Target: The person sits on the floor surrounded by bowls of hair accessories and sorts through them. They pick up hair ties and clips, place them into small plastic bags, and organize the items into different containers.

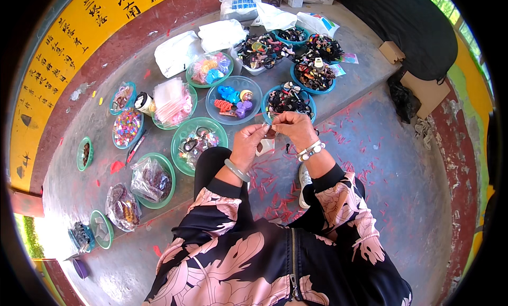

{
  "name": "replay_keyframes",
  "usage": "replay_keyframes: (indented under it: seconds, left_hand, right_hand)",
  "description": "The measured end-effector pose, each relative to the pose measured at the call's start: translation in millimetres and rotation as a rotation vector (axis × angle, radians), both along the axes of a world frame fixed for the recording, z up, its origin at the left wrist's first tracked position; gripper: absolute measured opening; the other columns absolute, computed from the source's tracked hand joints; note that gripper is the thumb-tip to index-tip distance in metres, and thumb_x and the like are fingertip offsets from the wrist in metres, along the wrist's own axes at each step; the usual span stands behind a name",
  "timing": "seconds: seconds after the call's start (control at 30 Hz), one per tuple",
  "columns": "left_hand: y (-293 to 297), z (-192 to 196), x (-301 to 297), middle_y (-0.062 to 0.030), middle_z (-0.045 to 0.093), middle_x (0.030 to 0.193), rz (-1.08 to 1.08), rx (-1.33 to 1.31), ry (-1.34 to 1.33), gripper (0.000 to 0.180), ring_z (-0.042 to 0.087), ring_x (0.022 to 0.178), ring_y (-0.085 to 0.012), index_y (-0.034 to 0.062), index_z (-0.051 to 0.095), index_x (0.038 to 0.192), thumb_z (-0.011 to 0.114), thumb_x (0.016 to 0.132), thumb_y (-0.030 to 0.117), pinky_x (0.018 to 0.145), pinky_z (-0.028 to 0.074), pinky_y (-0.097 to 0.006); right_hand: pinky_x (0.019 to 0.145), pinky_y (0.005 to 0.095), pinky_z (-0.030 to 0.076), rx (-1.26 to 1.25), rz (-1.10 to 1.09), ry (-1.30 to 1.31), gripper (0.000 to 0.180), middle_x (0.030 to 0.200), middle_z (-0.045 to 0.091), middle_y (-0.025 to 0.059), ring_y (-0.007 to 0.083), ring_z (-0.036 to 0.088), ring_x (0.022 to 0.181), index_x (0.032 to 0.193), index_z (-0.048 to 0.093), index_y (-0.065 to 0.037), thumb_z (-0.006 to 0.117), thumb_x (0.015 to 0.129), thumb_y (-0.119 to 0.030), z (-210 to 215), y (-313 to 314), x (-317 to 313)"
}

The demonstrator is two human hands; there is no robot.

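My left hand [248, 143] and my right hand [294, 127] meet in front of me, fingertips pinched together on a small thin item [268, 127] too small to identify. Both hands hover just above a blue bowl of dark hair ties [288, 101]. A green bangle sits on my left wrist, a beaded bracelet on my right. Green plates with small hair accessories [197, 142] lie to the left of my hands. My sleeves are black with pink flowers.
Several bowls and plates of coloured beads, clips and ties spread across a concrete step [174, 94]. Clear bags of parts [150, 180] lie at the left. White plastic bags [177, 52] sit at the back. Red scraps litter the floor [275, 195]. A black bag [402, 99] lies right.
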State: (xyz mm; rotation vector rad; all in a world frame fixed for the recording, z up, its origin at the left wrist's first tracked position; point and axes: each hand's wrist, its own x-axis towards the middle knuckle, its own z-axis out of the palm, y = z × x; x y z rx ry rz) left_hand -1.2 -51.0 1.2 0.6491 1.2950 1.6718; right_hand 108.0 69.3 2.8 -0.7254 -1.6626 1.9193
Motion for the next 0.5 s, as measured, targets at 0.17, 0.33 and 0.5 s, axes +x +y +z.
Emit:
replay_keyframes:
  seconds: [0.17, 0.33, 0.5]
  left_hand:
    - [0, -1, 0, -0.0065, 0.066, 0.078, -0.001, -0.011, 0.009, 0.018, 0.059, 0.062, -0.0067, 0.0017, 0.064, 0.089, 0.057, 0.083, 0.017, 0.046, 0.035, -0.017]
    - [1, -5, -5, -0.0068, 0.066, 0.078, 0.028, -0.052, 0.027, 0.017, 0.063, 0.072, -0.0097, 0.0014, 0.064, 0.090, 0.057, 0.083, 0.015, 0.046, 0.035, -0.017]
    - [0, -1, -4, -0.0063, 0.066, 0.077, 0.055, -0.082, 0.031, 0.016, 0.058, 0.062, -0.0063, 0.0008, 0.064, 0.089, 0.056, 0.083, 0.012, 0.045, 0.035, -0.016]
  right_hand:
    - [0.057, 0.0209, 0.042, 0.019, 0.009, -0.004, 0.016, 0.072, 0.059, 0.0016, 0.0069, 0.052, 0.063, 0.084, 0.062, 0.000, 0.068, 0.068, -0.002, -1, 2, 1]
    - [0.062, 0.0238, 0.045, 0.274, -0.120, 0.014, 0.028, 0.083, 0.058, 0.0039, 0.0112, 0.055, 0.073, 0.092, 0.060, -0.005, 0.069, 0.065, -0.002, 17, -2, 0]
    - [0.077, 0.0353, 0.044, 1.034, -0.177, -0.027, 0.032, 0.099, 0.055, 0.0094, 0.0269, 0.052, 0.094, 0.091, 0.063, -0.012, 0.066, 0.061, -0.001, 53, -13, 6]
